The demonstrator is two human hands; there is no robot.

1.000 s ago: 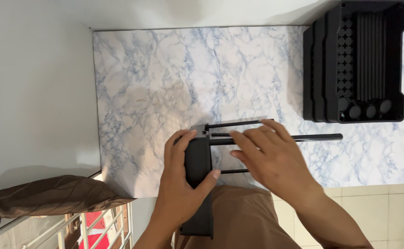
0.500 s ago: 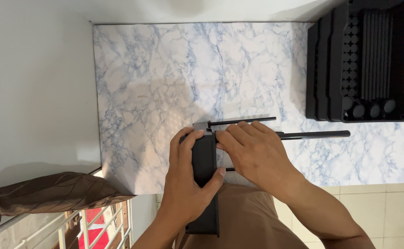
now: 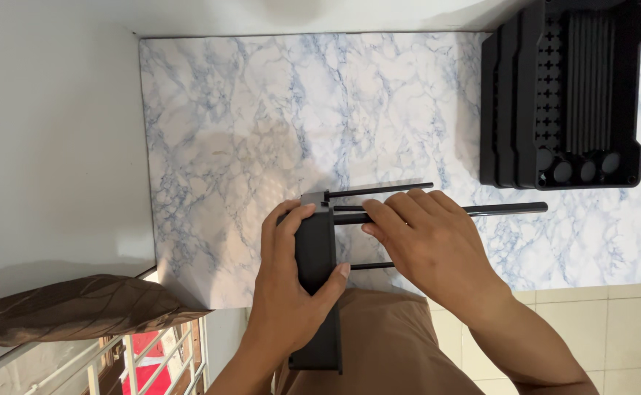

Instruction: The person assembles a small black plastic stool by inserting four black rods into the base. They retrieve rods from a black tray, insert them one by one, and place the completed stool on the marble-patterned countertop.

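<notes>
Head view: left hand grip clamping black block, rods pointing right.

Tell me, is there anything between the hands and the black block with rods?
Nothing visible. The left hand grips the black block directly, and the right hand lies on its thin black rods. The black tray stands apart.

Open room: bare marble tabletop across centre and upper left of frame.
Blocked, upper right: stacked black trays.
Blocked, lower centre: three black rods jutting rightward.
Left edge: white wall bounds the table.
</notes>
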